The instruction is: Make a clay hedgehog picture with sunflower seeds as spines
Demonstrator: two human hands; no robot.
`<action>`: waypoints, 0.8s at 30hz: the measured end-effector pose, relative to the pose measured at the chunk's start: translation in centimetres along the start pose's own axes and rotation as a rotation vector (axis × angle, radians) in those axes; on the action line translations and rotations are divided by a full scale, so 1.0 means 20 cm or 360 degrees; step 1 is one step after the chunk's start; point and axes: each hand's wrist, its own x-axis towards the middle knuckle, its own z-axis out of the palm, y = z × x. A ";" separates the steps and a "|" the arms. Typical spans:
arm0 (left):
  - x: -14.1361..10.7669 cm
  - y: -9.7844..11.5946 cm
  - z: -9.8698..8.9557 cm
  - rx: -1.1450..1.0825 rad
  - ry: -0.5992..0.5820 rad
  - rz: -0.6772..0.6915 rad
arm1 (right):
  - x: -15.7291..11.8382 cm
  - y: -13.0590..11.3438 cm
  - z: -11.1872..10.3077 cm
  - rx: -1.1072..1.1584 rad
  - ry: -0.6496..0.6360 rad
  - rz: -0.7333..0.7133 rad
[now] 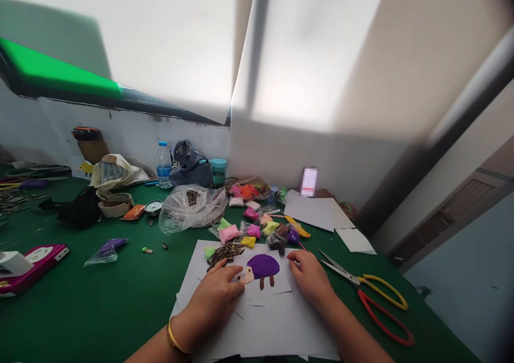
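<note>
A small white card bears a hedgehog-like animal with a purple clay body, a pale face and brown legs. My left hand lies with fingers stretched over the card's left side, fingertips by the animal's face. Beside the card's right edge rests my right hand, fingers loosely bent and apart, with no held thing visible. Striped sunflower seeds are heaped just beyond my left hand. Larger white sheets lie under the card. A thin pink stick shows behind my right hand.
Large scissors with yellow and red handles lie partly open at right. Several clay packets spread behind the card, near a plastic bag. A water bottle stands by the wall. A magenta box sits far left.
</note>
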 end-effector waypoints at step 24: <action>0.24 -0.37 -0.21 0.0256 -0.0390 -0.0928 | 0.60 -0.23 0.03 -0.0426 -0.0039 -0.0150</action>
